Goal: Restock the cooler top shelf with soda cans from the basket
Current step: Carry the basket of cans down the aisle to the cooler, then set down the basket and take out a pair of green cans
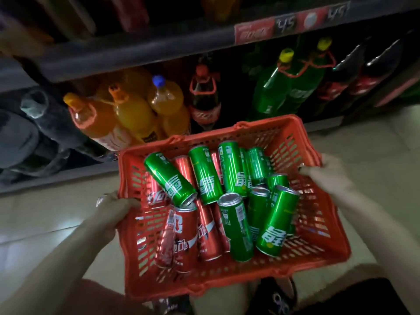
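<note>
I hold the red basket (327, 237) by its sides: my left hand (116, 209) and right hand (322, 176) each closed on the rim. The soda cans (227, 201) lie inside, none shelved. Beyond stand bottles (136, 110). Next, I think, I must free one hand.

Shop: shelves of soda bottles (134, 112), price tags (286, 25), shopping basket (318, 223).
</note>
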A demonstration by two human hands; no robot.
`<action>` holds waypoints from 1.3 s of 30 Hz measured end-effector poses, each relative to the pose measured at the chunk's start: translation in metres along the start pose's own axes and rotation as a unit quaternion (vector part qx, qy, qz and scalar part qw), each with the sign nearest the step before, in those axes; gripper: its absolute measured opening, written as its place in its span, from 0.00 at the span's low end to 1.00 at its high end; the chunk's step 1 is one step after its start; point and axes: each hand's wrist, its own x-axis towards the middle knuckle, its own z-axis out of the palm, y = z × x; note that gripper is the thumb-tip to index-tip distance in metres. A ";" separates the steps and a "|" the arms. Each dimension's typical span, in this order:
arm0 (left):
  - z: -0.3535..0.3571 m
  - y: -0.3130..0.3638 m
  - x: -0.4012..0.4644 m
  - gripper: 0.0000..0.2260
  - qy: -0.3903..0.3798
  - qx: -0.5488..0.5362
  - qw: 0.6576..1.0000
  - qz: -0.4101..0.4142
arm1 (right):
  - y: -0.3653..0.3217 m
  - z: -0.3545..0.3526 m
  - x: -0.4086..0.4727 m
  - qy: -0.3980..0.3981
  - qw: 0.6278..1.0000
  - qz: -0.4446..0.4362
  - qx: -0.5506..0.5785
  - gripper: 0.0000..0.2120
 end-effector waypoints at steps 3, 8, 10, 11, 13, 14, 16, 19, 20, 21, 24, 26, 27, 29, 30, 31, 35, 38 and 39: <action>0.016 -0.013 0.037 0.15 -0.019 0.034 0.999 0.004 | 0.025 0.029 0.034 0.000 0.999 -0.008 -0.032 0.07; 0.034 -0.015 0.059 0.12 -0.004 0.052 0.999 -0.017 | 0.029 0.051 0.070 -0.014 0.998 -0.022 -0.049 0.04; 0.042 -0.014 0.060 0.12 -0.019 0.074 0.997 -0.018 | 0.033 0.054 0.087 -0.014 0.998 -0.016 -0.056 0.05; 0.046 -0.012 0.061 0.12 -0.023 0.077 0.997 -0.021 | 0.036 0.055 0.093 -0.021 0.998 -0.007 -0.066 0.07; 0.052 -0.009 0.064 0.12 -0.021 0.074 0.997 -0.029 | 0.043 0.058 0.107 -0.042 0.996 0.012 -0.073 0.11; 0.055 -0.009 0.064 0.12 -0.024 0.078 0.996 -0.035 | 0.048 0.060 0.116 -0.049 0.996 0.016 -0.071 0.14; 0.061 -0.011 0.065 0.11 -0.044 0.093 0.994 -0.043 | 0.059 0.064 0.135 -0.051 0.995 0.021 -0.080 0.19; 0.068 -0.009 0.069 0.11 -0.061 0.096 0.992 -0.053 | 0.069 0.069 0.143 -0.063 0.994 0.025 -0.087 0.17; 0.071 -0.007 0.070 0.11 -0.055 0.100 0.992 -0.055 | 0.067 0.070 0.141 -0.064 0.994 0.027 -0.090 0.18; 0.073 -0.004 0.071 0.11 -0.048 0.103 0.992 -0.055 | 0.063 0.070 0.137 -0.065 0.993 0.028 -0.091 0.19; 0.078 0.005 0.071 0.12 -0.039 0.105 0.992 -0.064 | 0.056 0.071 0.135 -0.064 0.993 0.029 -0.091 0.13; 0.080 0.008 0.072 0.12 -0.042 0.107 0.991 -0.066 | 0.052 0.070 0.130 -0.052 0.993 0.016 -0.106 0.11; 0.080 0.009 0.071 0.12 -0.043 0.109 0.991 -0.065 | 0.049 0.069 0.127 -0.048 0.992 0.010 -0.114 0.10; 0.080 0.008 0.072 0.12 -0.043 0.110 0.991 -0.061 | 0.047 0.068 0.124 -0.050 0.989 0.003 -0.136 0.06; 0.079 0.007 0.073 0.12 -0.044 0.109 0.991 -0.057 | 0.048 0.069 0.124 -0.049 0.988 -0.001 -0.148 0.06; 0.079 0.007 0.072 0.12 -0.045 0.110 0.991 -0.053 | 0.048 0.069 0.124 -0.046 0.987 -0.005 -0.157 0.05; 0.081 0.006 0.068 0.11 -0.062 0.114 0.991 -0.045 | 0.047 0.071 0.123 -0.036 0.986 -0.013 -0.160 0.05; 0.079 0.005 0.070 0.12 -0.062 0.113 0.991 -0.045 | 0.045 0.070 0.121 -0.034 0.987 -0.011 -0.158 0.05; 0.078 0.005 0.071 0.12 -0.060 0.116 0.990 -0.043 | 0.044 0.070 0.119 -0.037 0.987 -0.011 -0.158 0.05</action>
